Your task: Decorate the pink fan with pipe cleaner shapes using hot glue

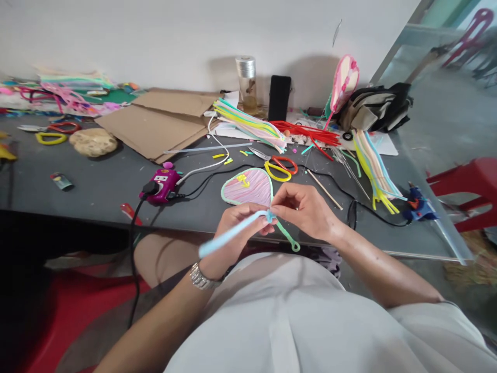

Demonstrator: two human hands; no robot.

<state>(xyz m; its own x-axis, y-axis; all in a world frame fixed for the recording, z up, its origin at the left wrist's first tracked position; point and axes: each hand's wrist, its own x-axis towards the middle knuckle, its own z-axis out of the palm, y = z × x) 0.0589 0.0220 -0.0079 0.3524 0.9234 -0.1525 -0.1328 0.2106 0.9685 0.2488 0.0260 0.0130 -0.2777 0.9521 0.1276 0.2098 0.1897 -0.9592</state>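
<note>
A light blue pipe cleaner (233, 234) is pinched between the fingers of my left hand (236, 228), its long straight end pointing to the lower left. Its other end is bent into a small twisted clump, which the thumb and forefinger of my right hand (306, 210) grip. Just beyond my hands lies a heart-shaped fan (250, 189) wrapped in pink and lilac, with a green edge and a small yellow piece on it. The fan's green handle (288, 235) ends in a loop and sticks out below my right hand.
Scissors (277, 166) with red and yellow handles lie behind the fan. Bundles of pipe cleaners (252, 124) are at the back and right. A purple power adapter (163, 185) with cords is at left, a blue glue gun (419, 204) at the right edge. Cardboard (155, 124) and a bottle (247, 85) stand behind.
</note>
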